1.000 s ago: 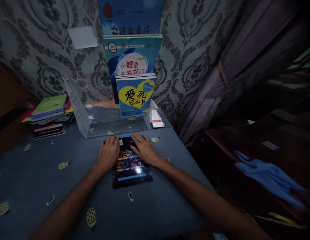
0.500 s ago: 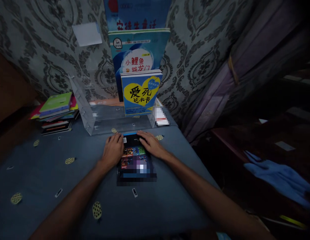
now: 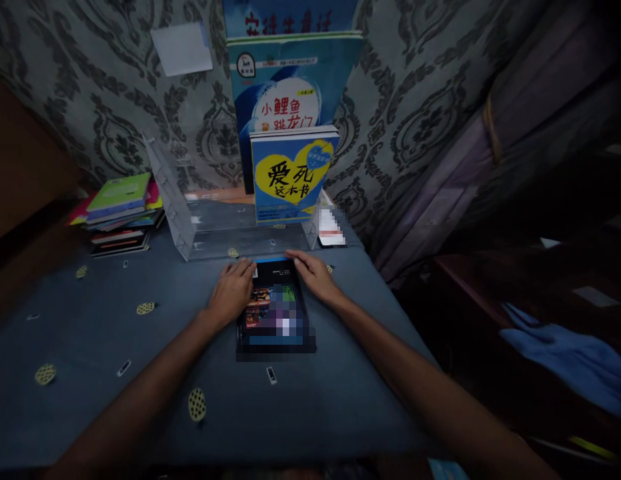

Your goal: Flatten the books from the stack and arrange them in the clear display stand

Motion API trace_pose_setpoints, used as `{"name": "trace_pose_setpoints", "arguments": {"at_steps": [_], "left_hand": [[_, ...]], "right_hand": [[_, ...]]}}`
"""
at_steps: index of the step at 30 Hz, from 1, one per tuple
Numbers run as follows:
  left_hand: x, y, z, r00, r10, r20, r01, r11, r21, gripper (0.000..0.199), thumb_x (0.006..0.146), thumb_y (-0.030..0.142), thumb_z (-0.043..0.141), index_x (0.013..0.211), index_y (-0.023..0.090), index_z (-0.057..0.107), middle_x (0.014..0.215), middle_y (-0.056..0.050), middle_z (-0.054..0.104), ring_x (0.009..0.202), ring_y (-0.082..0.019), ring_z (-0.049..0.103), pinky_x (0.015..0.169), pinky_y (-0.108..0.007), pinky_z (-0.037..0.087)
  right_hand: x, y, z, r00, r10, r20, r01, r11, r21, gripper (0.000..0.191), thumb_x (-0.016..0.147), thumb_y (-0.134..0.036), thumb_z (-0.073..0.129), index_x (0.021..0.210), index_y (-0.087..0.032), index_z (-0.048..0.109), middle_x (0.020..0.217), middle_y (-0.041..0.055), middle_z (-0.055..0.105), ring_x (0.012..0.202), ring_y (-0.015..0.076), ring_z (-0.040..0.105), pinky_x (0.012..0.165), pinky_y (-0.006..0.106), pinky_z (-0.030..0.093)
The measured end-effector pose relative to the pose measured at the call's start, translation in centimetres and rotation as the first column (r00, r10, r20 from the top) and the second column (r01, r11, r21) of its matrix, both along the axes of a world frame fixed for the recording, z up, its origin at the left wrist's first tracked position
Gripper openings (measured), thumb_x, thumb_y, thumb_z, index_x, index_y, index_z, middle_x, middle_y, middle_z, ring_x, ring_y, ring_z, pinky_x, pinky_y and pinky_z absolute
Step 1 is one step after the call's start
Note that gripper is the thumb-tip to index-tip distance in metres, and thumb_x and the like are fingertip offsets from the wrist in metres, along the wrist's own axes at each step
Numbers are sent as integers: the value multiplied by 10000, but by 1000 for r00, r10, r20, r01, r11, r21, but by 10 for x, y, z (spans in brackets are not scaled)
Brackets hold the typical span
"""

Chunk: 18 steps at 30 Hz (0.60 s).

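A dark book (image 3: 273,274) with colourful pictures on its cover and a blue top edge lies flat on the cloth; its lower half is pixelated. My left hand (image 3: 233,288) grips its upper left edge, fingers lying over the border and thumb hidden. At the upper right corner, my right hand (image 3: 315,275) holds the other side, fingertips at the top edge. Just beyond the book stands a clear acrylic book rack (image 3: 173,200). A blue book with a yellow heart (image 3: 285,177) stands in its front tier, with a teal picture book (image 3: 290,63) behind.
Left of the rack is a pile of books (image 3: 123,207). A pixelated white item (image 3: 331,227) lies by the rack's right end. Patterned wallpaper (image 3: 115,87) backs the blue tablecloth (image 3: 155,353). On the right are a tied curtain (image 3: 440,193) and blue gloves (image 3: 570,353).
The view has tilted down and turned slightly left. My right hand has slid outward to the book's edge, uncovering more of the cover's top. My left hand stays at the left edge.
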<state>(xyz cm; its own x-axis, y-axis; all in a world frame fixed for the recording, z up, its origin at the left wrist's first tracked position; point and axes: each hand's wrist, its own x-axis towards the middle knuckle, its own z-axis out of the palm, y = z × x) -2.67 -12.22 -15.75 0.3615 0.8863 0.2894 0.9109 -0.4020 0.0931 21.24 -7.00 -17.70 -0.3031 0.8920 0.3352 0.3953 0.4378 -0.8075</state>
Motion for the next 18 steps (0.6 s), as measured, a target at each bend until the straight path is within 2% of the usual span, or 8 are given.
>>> {"name": "trace_pose_setpoints", "arguments": {"at_steps": [7,14,18], "left_hand": [[7,1,6,1000,-14,-12,14,1000,-21,407,990,173,399,1344,140,595,1415,-156,601,1349,-279,540,1164,-515,372],[19,8,6,995,-96,-4,96,994,-52,400,1004,222,422,1365,141,572,1448,-140,581,1387,-241,509,1172,-456,377],[17,11,6,993,-115,-10,114,991,-66,402,1011,246,431,1377,148,566,1467,-131,566,1403,-232,492,1180,-450,366]], "right_hand": [[-1,1,0,1000,7,-28,-7,1000,-17,376,989,-289,437,1286,-202,650,1248,84,732,1189,228,664,1073,449,489],[-2,1,2,1000,-7,-26,6,1000,-5,378,995,-297,430,1299,-226,643,1210,61,749,1156,221,679,1053,437,501],[0,0,6,999,-44,8,44,999,8,383,986,-300,435,1302,-212,634,1168,60,767,1112,233,697,1020,437,517]]}}
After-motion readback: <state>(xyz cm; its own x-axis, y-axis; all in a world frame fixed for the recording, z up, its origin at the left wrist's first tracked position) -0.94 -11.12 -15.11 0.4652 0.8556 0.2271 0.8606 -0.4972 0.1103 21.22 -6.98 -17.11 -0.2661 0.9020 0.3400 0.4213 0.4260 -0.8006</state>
